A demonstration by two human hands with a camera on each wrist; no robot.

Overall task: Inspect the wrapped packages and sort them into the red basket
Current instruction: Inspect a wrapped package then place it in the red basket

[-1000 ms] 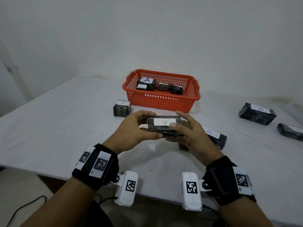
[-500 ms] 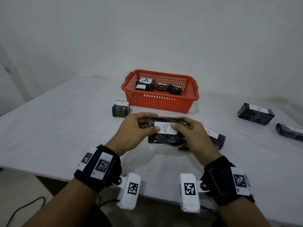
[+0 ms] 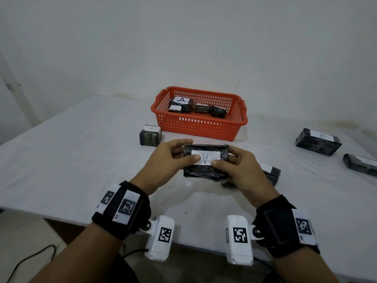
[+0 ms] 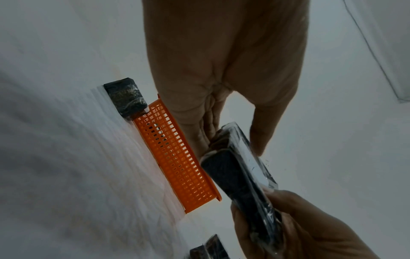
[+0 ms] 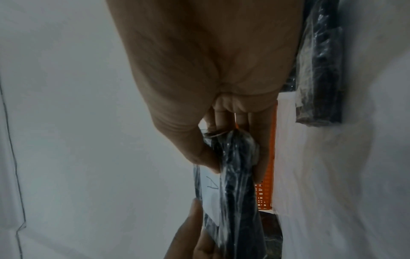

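Note:
A black wrapped package [image 3: 205, 163] with a white label marked A faces me, held above the table between both hands. My left hand [image 3: 170, 157] pinches its left end, thumb on the label and fingers behind. My right hand [image 3: 237, 167] pinches the right end the same way. The wrist views show the package [image 4: 241, 177] [image 5: 235, 184] edge-on between thumb and fingers. The red basket [image 3: 199, 126] stands just beyond, with several black packages inside, one labelled A [image 3: 180, 103].
A small package marked A [image 3: 150, 135] sits left of the basket. Another labelled package [image 3: 269, 172] lies on the table under my right hand. A package marked B [image 3: 318, 141] and one more [image 3: 360, 164] lie at the right. White wall behind the table [image 3: 61, 160].
The package has tilted up so its label A faces me more fully. Both hands have kept their hold and shifted slightly toward me.

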